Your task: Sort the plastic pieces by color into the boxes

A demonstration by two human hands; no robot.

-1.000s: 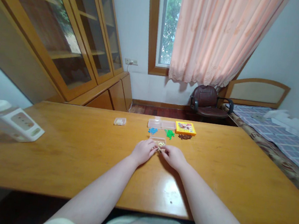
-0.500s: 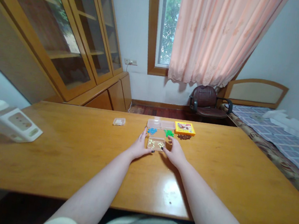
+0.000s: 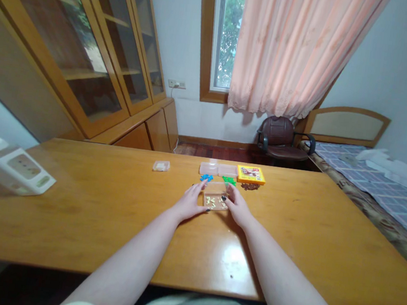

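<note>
Left hand (image 3: pixel 190 203) and right hand (image 3: pixel 238 208), half-curled, clasped small clear plastic box (image 3: pixel 216 192) | box held loose pale-yellow pieces (image 3: pixel 214 202)

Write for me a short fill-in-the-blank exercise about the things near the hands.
The small clear plastic box has the left hand at its left side and the right hand at its ____ side.
The small blue pieces lie left of the small ____ pieces.
The flat yellow box lies directly behind the small ____ pieces.
Missing words: right, green, brown.
</note>
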